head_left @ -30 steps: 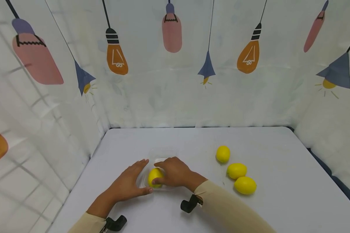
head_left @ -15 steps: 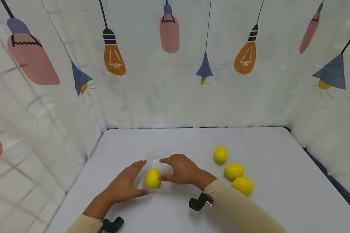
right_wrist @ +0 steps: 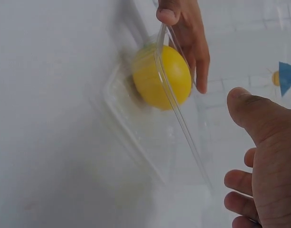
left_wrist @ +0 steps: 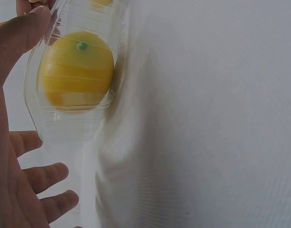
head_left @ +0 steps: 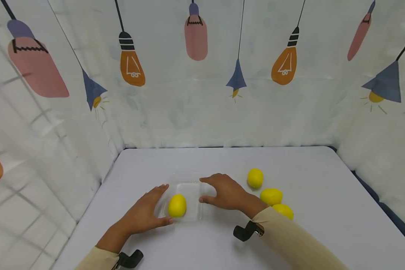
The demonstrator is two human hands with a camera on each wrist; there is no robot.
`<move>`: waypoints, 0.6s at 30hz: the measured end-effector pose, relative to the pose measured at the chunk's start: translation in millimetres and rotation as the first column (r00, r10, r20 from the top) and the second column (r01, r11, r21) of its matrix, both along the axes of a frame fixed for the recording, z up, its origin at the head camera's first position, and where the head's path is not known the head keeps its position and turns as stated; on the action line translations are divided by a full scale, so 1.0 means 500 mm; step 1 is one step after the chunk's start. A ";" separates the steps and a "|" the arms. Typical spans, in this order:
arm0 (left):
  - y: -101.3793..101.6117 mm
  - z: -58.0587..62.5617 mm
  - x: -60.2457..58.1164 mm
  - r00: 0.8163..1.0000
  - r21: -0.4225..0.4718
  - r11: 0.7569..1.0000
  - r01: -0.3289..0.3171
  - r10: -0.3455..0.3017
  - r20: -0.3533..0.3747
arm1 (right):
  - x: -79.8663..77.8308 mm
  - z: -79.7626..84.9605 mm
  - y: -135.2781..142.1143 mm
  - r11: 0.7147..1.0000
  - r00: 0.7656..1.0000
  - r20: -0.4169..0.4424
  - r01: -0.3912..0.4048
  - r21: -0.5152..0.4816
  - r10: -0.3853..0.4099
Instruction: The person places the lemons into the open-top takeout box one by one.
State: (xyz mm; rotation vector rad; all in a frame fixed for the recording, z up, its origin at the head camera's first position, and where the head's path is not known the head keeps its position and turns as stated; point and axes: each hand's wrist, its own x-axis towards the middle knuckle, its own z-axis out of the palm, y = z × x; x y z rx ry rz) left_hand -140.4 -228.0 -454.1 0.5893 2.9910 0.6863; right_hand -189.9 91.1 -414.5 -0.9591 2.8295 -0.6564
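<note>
A yellow lemon (head_left: 177, 205) sits in the left part of a clear plastic container (head_left: 193, 202). My left hand (head_left: 143, 212) is at the container's left side, thumb and fingers spread, with the thumb at its rim in the left wrist view. That view also shows the lemon (left_wrist: 78, 71) through the clear wall, with a green spot at one end. To the right of the container, my right hand (head_left: 227, 193) holds nothing; its thumb and fingers are apart. In the right wrist view this hand (right_wrist: 273, 161) is separate from the lemon (right_wrist: 164, 78).
Three more lemons lie on the white table (head_left: 324, 187) to the right: one farther back (head_left: 255, 178), one in the middle (head_left: 271, 196), and a nearer lemon (head_left: 284, 210) partly behind the right sleeve (head_left: 290, 238). A printed curtain (head_left: 175, 112) stands behind the table.
My right hand has let go of the lemon in the container and moved right, away from it. The left hand keeps its place at the container.
</note>
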 end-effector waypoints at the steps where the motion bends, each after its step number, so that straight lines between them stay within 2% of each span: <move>1: -0.001 -0.001 0.000 1.000 0.001 1.000 0.000 0.000 0.002 | 0.000 0.002 0.005 1.000 1.000 0.002 0.007 0.002 -0.007; 11: -0.005 -0.003 0.000 1.000 -0.002 1.000 0.001 -0.001 0.016 | -0.010 0.013 0.057 0.996 0.996 -0.014 0.087 -0.012 -0.088; 18: -0.008 -0.006 0.000 1.000 0.018 1.000 0.016 -0.016 0.012 | -0.023 0.012 0.095 0.993 0.994 0.003 0.105 -0.063 -0.105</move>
